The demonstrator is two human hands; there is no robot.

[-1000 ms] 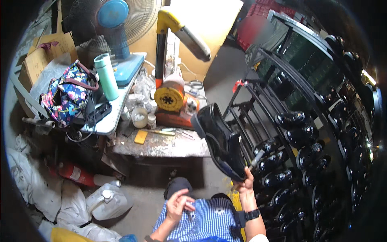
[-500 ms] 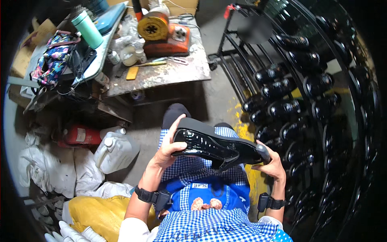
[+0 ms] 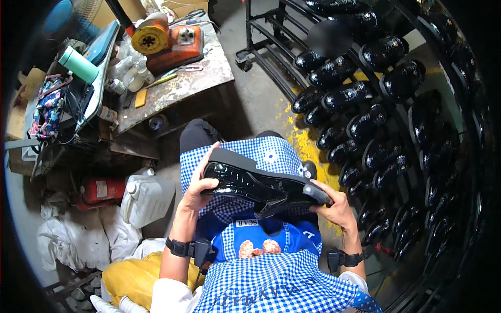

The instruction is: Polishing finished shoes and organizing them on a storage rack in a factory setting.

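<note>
A glossy black shoe (image 3: 242, 185) lies on its side between my two hands, above my lap and the blue checked apron (image 3: 271, 156). Its thick dark sole (image 3: 250, 166) faces away from me. My left hand (image 3: 197, 182) grips one end, thumb on the shiny upper and fingers against the sole. At the other end, my right hand (image 3: 333, 207) holds the shoe by its heel, with the thumb and fingers closed on it. The shoe's opening points down toward me and is partly in shadow.
A black rack (image 3: 271, 44) full of glossy black shoes (image 3: 402, 81) fills the right. At far left, a worn table (image 3: 177, 96) bears an orange machine (image 3: 175, 52). A white plastic jug (image 3: 148, 198), a red container (image 3: 102, 190) and a yellow sack (image 3: 130, 279) lie at my left.
My view has turned toward the right, so the table and rack sit further left. Both hands keep their grip on the shoe, which looks slightly more tilted, right end lower.
</note>
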